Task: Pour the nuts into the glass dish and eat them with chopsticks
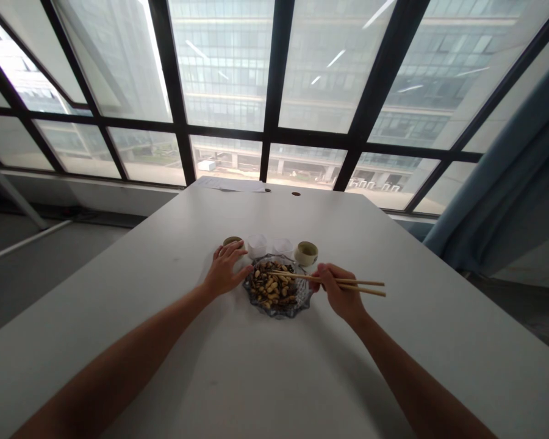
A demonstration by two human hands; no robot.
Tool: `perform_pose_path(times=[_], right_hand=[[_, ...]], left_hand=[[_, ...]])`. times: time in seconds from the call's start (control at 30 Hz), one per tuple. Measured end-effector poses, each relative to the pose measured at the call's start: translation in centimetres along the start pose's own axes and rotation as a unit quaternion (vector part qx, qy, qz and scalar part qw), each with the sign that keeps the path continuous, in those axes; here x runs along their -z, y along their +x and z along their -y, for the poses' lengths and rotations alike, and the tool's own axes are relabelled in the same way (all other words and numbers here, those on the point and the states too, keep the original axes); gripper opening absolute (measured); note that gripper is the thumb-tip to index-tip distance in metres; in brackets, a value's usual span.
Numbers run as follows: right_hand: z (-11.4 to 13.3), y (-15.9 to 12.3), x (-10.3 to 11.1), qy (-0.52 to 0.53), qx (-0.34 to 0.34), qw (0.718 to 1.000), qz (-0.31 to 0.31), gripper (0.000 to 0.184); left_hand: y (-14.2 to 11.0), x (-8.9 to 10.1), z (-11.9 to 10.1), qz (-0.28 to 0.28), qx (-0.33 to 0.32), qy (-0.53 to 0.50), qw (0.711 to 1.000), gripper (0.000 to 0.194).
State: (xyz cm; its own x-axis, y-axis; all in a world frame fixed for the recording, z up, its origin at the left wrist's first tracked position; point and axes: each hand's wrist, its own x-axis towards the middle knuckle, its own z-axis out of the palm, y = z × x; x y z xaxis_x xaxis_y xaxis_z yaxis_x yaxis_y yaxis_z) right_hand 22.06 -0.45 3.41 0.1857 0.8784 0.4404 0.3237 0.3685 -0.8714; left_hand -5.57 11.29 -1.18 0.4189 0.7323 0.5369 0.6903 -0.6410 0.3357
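scalloped clear-glass bowl [304,297] of tan peanuts [271,285] and dark seeds [256,293] on white bench [256,378], 2 slim pale-wood chopsticks [301,277] slanting over it, gripped by right hand [338,291], left hand [226,268] open, fingers spread

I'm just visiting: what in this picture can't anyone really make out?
All in the head view:
Left green cup: its front is hidden by the left hand.
Chopsticks: their tips, among the nuts, are too small to tell whether they pinch one.
Glass dish: much of its bottom is covered by nuts.
Papers: any writing is too small to read.
Curtain: cut off by the right edge.
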Motion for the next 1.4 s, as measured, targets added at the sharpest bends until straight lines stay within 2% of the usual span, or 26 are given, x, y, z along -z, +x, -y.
perform_pose_path(times=[0.07,0.1,0.27,0.47,0.67,0.9,1.1,1.4], right_hand=[[0.1,0.3,0.6,-0.009,0.013,0.999,-0.032,0.055],[0.1,0.3,0.7,-0.015,0.019,0.999,-0.028,0.056],[0.7,0.1,0.8,-0.038,0.040,0.996,0.069,0.053],[0.6,0.0,1.3,-0.019,0.036,0.998,0.047,0.054],[0.7,0.0,1.3,-0.084,0.051,0.990,0.102,0.054],[0.2,0.3,1.5,-0.027,0.004,0.997,0.070,0.054],[-0.3,0.3,1.2,-0.012,-0.006,0.998,0.067,0.053],[-0.5,0.3,0.5,0.018,-0.053,0.998,0.018,0.059]], left_hand=[[0.0,0.1,0.0,0.002,0.001,-0.004,1.000,0.036],[0.0,0.1,0.0,0.003,0.001,-0.006,1.000,0.036],[0.0,-0.1,0.2,0.002,-0.001,-0.005,1.000,0.036],[0.0,-0.5,0.7,-0.001,-0.012,-0.013,1.000,0.035],[0.1,-0.7,1.0,-0.003,-0.020,-0.037,0.999,0.032],[0.1,-0.9,1.1,-0.006,-0.029,-0.061,0.998,0.029],[0.0,-1.1,1.3,-0.011,-0.034,-0.075,0.997,0.028],[0.1,-0.8,1.1,-0.049,-0.071,-0.093,0.992,0.029]])
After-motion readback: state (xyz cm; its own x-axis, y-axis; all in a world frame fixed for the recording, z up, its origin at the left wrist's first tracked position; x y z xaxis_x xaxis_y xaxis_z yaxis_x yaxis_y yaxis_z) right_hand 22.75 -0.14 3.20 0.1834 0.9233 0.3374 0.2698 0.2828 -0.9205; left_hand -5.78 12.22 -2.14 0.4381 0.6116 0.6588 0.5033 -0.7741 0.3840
